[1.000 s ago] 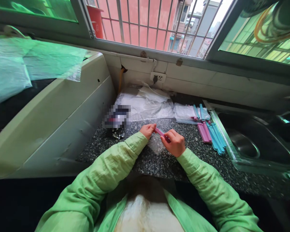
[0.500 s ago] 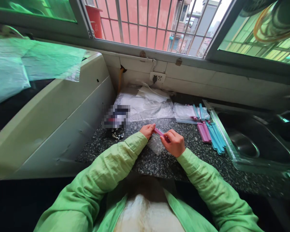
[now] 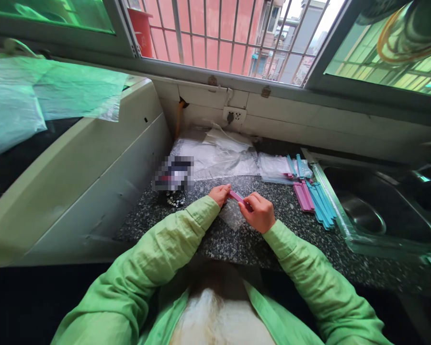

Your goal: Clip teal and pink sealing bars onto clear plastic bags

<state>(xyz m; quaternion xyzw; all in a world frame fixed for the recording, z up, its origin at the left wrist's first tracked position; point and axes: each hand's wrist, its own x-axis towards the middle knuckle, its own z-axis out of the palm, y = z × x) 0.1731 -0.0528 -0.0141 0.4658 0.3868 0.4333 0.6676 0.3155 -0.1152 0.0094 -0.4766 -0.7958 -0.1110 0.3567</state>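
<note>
A wide barred window point(image 3: 215, 38) spans the far wall, and below it a big cream-white appliance casing point(image 3: 86, 177) slopes along the left. To the right sits a stainless steel sink point(image 3: 380, 211), its rim meeting the dark speckled granite counter point(image 3: 309, 239). Far on the counter lies a heap of clear plastic bags point(image 3: 219, 155), and right of it a loose row of flat pink and blue plastic strips point(image 3: 314, 199) rests just beside the sink rim. Near the middle, two green-sleeved arms meet over the counter. The right hand point(image 3: 261, 213) is curled closed around the near end of a slim pink plastic strip point(image 3: 236, 195), which slants up and left to the left hand point(image 3: 220, 193), whose fingertips pinch its far end. A small clear plastic bag point(image 3: 232, 215) hangs under the strip, between the two hands, reaching down to the counter
</note>
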